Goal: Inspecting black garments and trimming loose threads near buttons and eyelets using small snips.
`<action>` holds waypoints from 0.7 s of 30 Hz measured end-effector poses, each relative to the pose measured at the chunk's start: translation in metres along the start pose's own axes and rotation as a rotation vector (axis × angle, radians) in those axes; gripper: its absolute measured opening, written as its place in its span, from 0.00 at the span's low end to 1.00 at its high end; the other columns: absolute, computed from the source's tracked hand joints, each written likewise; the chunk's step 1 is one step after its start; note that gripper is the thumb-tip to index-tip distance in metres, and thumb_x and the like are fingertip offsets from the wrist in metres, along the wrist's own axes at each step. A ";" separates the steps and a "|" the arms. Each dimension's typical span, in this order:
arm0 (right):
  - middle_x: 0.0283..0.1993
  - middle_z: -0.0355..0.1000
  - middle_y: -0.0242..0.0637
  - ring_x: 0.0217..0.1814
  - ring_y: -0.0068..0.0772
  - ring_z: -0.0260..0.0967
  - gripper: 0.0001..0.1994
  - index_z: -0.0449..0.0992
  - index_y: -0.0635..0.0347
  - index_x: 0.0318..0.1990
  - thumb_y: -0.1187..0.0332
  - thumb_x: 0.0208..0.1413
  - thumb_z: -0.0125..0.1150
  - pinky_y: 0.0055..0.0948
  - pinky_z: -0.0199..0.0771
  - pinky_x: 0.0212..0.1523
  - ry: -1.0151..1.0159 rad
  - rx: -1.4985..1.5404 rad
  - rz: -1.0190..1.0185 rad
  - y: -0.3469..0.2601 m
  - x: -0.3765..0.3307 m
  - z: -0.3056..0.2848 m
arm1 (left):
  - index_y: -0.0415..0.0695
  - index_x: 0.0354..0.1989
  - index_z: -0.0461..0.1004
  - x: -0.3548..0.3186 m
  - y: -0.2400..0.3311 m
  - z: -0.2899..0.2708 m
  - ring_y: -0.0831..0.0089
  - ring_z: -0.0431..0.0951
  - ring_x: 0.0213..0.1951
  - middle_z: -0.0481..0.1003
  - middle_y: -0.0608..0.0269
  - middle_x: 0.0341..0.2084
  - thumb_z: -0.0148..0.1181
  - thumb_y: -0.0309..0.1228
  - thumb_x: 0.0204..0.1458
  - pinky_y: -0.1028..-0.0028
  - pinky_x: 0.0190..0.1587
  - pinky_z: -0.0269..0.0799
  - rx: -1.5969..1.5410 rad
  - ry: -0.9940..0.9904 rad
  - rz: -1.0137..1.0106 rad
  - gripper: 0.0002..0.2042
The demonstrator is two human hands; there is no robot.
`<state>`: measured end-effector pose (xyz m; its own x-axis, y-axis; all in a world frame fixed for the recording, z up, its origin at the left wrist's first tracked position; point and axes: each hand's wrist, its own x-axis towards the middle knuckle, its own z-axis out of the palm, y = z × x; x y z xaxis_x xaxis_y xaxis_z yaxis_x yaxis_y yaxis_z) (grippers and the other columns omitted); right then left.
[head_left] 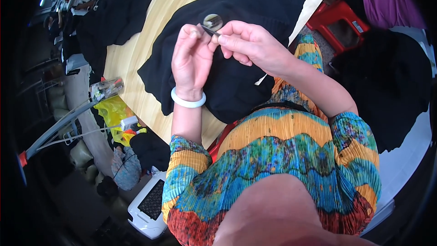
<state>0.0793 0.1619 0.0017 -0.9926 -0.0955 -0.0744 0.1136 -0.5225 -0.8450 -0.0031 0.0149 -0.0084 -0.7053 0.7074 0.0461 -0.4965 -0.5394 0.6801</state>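
Observation:
My left hand (193, 57) is raised above a black knitted garment (246, 79), its fingers curled and closed at one end of a small, thin, dark piece (209, 31). From the right, my right hand (255, 45) pinches the other end of that piece between thumb and forefinger. The kind of piece is too small to make out. Just beyond the fingertips, a round, shiny, pale-rimmed disc (212, 21) shows against the black cloth. A white bangle (188, 99) circles my left wrist. The garment lies spread and folded on a light wooden table (129, 66).
More black cloth (125, 13) covers the table's far left. A red plastic stool (339, 23) stands beyond the right edge. Left of the table are a yellow bag (110, 111), a metal arm (68, 116) and a white plastic item (148, 207). Dark cloth (380, 86) is heaped at right.

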 end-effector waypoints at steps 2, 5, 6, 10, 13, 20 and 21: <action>0.24 0.66 0.26 0.22 0.10 0.57 0.10 0.68 0.64 0.36 0.65 0.54 0.51 0.10 0.56 0.21 0.001 -0.091 -0.019 -0.005 -0.003 0.002 | 0.41 0.30 0.63 -0.002 0.005 -0.002 0.72 0.68 0.39 0.66 0.65 0.29 0.44 0.26 0.53 0.64 0.48 0.66 -0.154 0.061 -0.021 0.03; 0.29 0.67 0.28 0.30 0.14 0.64 0.11 0.66 0.64 0.40 0.66 0.53 0.53 0.13 0.63 0.29 0.132 -0.163 -0.246 -0.011 -0.004 -0.006 | 0.40 0.32 0.64 -0.003 0.014 0.000 0.68 0.68 0.45 0.67 0.63 0.31 0.41 0.26 0.54 0.57 0.52 0.63 -0.237 0.104 -0.056 0.05; 0.33 0.68 0.32 0.34 0.17 0.65 0.15 0.64 0.63 0.44 0.68 0.50 0.57 0.16 0.65 0.34 0.177 -0.233 -0.317 -0.008 0.002 -0.013 | 0.39 0.32 0.65 -0.003 0.017 0.000 0.68 0.68 0.45 0.67 0.62 0.32 0.40 0.27 0.55 0.57 0.52 0.63 -0.233 0.106 -0.089 0.06; 0.40 0.66 0.33 0.32 0.11 0.60 0.23 0.59 0.63 0.51 0.74 0.46 0.58 0.11 0.59 0.29 0.122 -0.680 -0.438 -0.005 0.018 -0.024 | 0.37 0.35 0.65 -0.001 0.030 0.009 0.62 0.68 0.47 0.68 0.51 0.41 0.38 0.28 0.57 0.60 0.50 0.66 -0.295 0.062 -0.179 0.09; 0.38 0.66 0.32 0.38 0.17 0.63 0.21 0.60 0.64 0.50 0.76 0.47 0.57 0.16 0.62 0.40 0.081 -0.444 -0.326 -0.004 0.029 -0.030 | 0.36 0.37 0.65 0.009 0.036 0.002 0.59 0.70 0.46 0.67 0.44 0.44 0.37 0.31 0.57 0.63 0.47 0.69 -0.199 0.027 -0.164 0.12; 0.44 0.66 0.39 0.48 0.28 0.62 0.18 0.63 0.67 0.47 0.81 0.45 0.53 0.23 0.61 0.49 0.087 -0.161 -0.453 -0.037 0.042 -0.013 | 0.39 0.33 0.69 -0.017 0.006 -0.003 0.74 0.71 0.33 0.70 0.63 0.29 0.66 0.25 0.36 0.78 0.38 0.66 1.309 0.253 0.376 0.15; 0.43 0.67 0.38 0.48 0.27 0.62 0.17 0.64 0.67 0.46 0.81 0.45 0.53 0.22 0.62 0.48 0.044 -0.154 -0.442 -0.041 0.043 -0.011 | 0.37 0.34 0.68 -0.021 0.003 -0.002 0.70 0.71 0.34 0.70 0.60 0.29 0.66 0.24 0.35 0.76 0.37 0.66 1.507 0.209 0.428 0.16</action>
<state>0.0319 0.1884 0.0272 -0.9455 0.1456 0.2911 -0.3250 -0.3729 -0.8691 0.0094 -0.0028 -0.0094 -0.7734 0.4863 0.4066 0.5979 0.3464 0.7229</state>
